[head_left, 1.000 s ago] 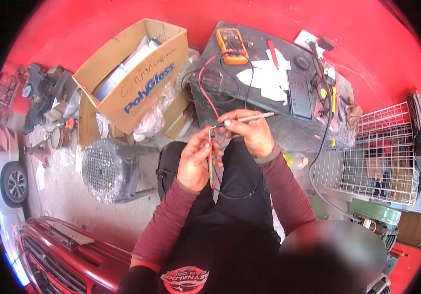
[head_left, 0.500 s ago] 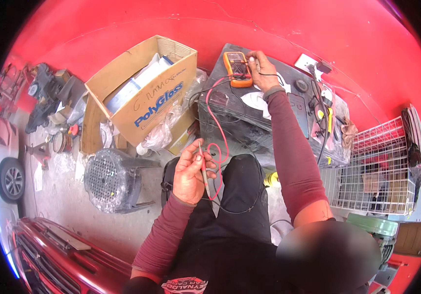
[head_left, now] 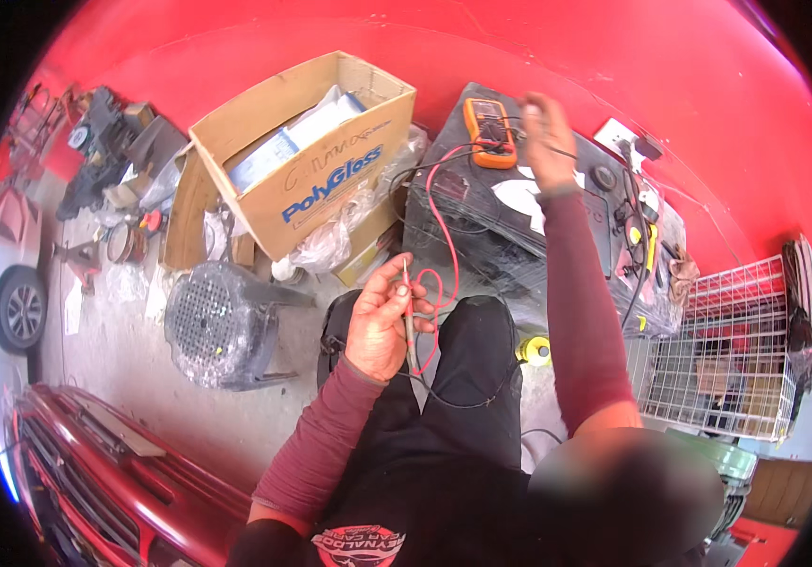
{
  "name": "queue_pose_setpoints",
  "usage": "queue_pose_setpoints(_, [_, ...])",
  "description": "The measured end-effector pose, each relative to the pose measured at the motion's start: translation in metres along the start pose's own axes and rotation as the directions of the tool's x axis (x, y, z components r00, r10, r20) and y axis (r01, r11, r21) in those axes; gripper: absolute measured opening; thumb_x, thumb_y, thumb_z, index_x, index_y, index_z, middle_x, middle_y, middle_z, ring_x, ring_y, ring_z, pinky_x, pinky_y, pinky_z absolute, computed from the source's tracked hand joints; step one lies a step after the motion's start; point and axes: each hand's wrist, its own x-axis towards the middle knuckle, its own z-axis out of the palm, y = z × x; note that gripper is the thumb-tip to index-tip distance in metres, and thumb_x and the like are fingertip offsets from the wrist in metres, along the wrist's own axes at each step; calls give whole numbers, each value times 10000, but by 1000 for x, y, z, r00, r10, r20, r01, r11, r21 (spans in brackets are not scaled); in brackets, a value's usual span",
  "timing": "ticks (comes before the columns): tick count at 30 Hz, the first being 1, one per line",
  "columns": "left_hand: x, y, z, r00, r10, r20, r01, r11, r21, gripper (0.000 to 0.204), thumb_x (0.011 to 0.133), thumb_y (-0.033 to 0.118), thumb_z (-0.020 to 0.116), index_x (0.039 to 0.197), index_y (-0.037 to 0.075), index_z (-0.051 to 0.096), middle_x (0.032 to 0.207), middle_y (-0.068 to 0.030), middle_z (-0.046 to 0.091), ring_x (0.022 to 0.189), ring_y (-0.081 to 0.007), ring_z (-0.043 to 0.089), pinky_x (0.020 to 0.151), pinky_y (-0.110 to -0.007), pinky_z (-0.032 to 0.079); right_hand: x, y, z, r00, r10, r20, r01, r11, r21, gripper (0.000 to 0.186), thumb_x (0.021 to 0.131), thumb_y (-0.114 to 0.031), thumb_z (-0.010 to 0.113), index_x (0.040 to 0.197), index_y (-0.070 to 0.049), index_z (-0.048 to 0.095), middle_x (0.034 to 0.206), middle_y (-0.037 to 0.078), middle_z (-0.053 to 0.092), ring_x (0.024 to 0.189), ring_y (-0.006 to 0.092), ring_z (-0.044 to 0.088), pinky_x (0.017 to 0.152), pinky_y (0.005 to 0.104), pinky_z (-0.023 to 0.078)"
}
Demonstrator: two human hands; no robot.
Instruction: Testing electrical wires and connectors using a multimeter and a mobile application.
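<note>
My left hand point(head_left: 380, 331), above my knees, is closed around a red test probe point(head_left: 408, 300) with its tip pointing up. A red lead point(head_left: 445, 222) runs from it to an orange multimeter point(head_left: 489, 134) with a dark dial, lying on a black plastic-wrapped case point(head_left: 444, 198). A black lead point(head_left: 467, 407) loops over my lap. Just right of the multimeter, my right hand point(head_left: 550, 142) is raised with its fingers apart, slightly blurred. A thin dark line passes by its fingers; whether they touch it is unclear.
A cardboard box point(head_left: 330, 180) with papers stands left of the case. A dark plastic stool point(head_left: 222, 326) is on the floor. White wire basket point(head_left: 718, 350), wall socket point(head_left: 614, 134) and cables point(head_left: 635, 255) lie right. A red car front point(head_left: 122, 463) is lower left, a yellow-capped item point(head_left: 535, 351) by my knee.
My right hand has lifted off the multimeter's right edge and its fingers have spread upward. My left hand still grips the probe. The whole view has shifted a little.
</note>
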Motion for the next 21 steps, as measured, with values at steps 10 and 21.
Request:
queue_pose_setpoints(10, [6,-5,-1,999,-31,43,29,999,42,429,982,130,560,1403,129,476,1000,-39,616,865,-175,627,676,-337,547,-164,-101,-2,833,313,456,-552,534,640,479,1045,-397,439,1211,20,607,831,59,667,656,72,531,606,218,417])
queue_pose_setpoints(21, [2,-9,-3,996,-67,59,67,998,-1,397,988,85,531,1383,102,486,1008,-50,601,860,-172,633,663,-334,571,-184,-93,12,808,341,481,-589,497,637,299,990,-267,592,1111,-7,675,799,46,681,649,59,550,587,214,429])
